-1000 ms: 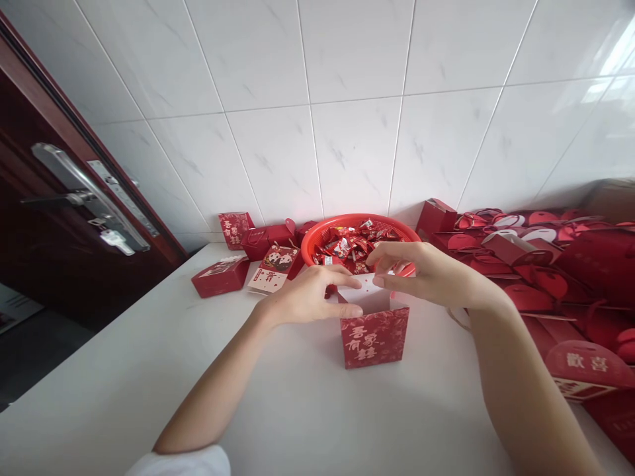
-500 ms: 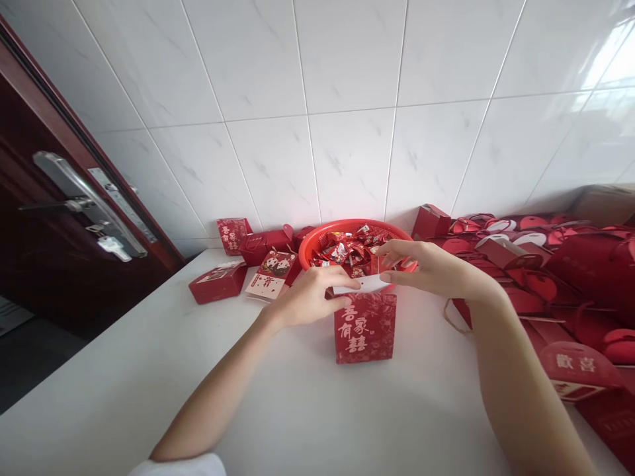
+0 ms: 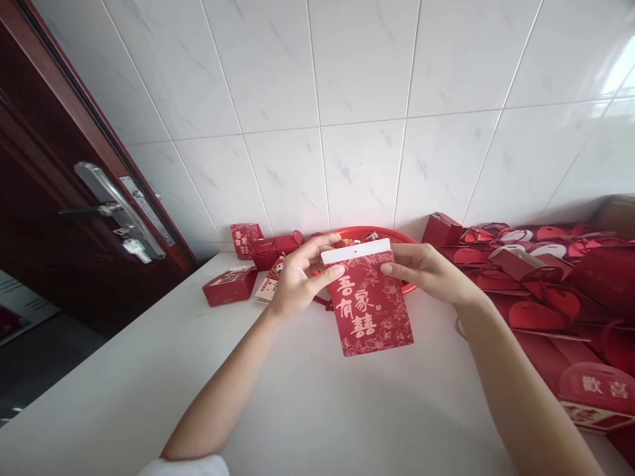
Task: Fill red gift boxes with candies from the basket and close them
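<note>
A red printed box (image 3: 370, 304) with light Chinese characters and a white top flap (image 3: 356, 250) is held up over the white table, its front facing me. My left hand (image 3: 303, 276) grips its upper left edge, thumb on the front. On the upper right edge my right hand (image 3: 429, 270) has its thumb on the front and fingers behind. Behind the box, partly hidden, is a red plastic basket (image 3: 401, 237) with wrapped candies (image 3: 373, 236) in it.
Several red boxes (image 3: 229, 285) stand at the back left of the white table (image 3: 268, 403), near the tiled wall. A large pile of red boxes (image 3: 550, 311) covers the right side. A dark red door (image 3: 44, 152) with keys in its lock is at far left.
The box has been raised and tilted toward me, showing its whole front and flap. My right hand has closed on its right edge. The view has shifted slightly left.
</note>
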Demonstrator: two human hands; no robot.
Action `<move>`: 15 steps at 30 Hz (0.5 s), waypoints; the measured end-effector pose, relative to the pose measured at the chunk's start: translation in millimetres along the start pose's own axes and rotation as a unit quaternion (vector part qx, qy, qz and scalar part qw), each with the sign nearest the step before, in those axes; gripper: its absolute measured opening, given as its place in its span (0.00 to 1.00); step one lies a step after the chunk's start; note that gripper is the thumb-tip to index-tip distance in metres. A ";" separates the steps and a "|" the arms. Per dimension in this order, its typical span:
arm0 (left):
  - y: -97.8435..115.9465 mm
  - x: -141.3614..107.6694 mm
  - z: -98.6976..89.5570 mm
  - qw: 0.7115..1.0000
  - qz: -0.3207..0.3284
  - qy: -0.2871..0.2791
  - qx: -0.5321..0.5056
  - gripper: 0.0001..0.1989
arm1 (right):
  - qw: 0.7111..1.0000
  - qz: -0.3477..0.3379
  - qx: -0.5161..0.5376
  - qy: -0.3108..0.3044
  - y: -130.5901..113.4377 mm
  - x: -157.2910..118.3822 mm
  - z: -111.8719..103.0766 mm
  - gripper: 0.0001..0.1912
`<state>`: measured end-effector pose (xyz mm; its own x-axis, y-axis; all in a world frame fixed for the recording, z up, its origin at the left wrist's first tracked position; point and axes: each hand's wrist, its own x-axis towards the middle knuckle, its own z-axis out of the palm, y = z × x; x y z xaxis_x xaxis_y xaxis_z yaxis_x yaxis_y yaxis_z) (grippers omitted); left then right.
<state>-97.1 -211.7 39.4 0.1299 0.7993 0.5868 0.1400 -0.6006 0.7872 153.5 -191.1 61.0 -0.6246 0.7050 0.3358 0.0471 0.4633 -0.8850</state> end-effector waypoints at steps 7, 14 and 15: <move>2.4 0.9 2.0 0.998 -0.062 -0.006 -0.030 0.35 | 0.998 -0.012 0.045 0.050 8.7 3.6 2.9 0.16; 4.7 -3.0 5.3 0.999 -0.042 0.017 -0.015 0.37 | 0.997 -0.017 0.065 0.029 6.2 3.0 5.2 0.17; 5.0 -3.4 5.5 0.999 -0.037 0.016 -0.016 0.36 | 0.997 -0.019 0.065 0.030 5.9 2.8 5.2 0.17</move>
<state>-91.5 -217.6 40.3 0.0889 0.8416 0.5327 0.1171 -0.5399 0.8335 148.0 -189.2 54.9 -0.5759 0.7214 0.3847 -0.0785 0.4196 -0.9043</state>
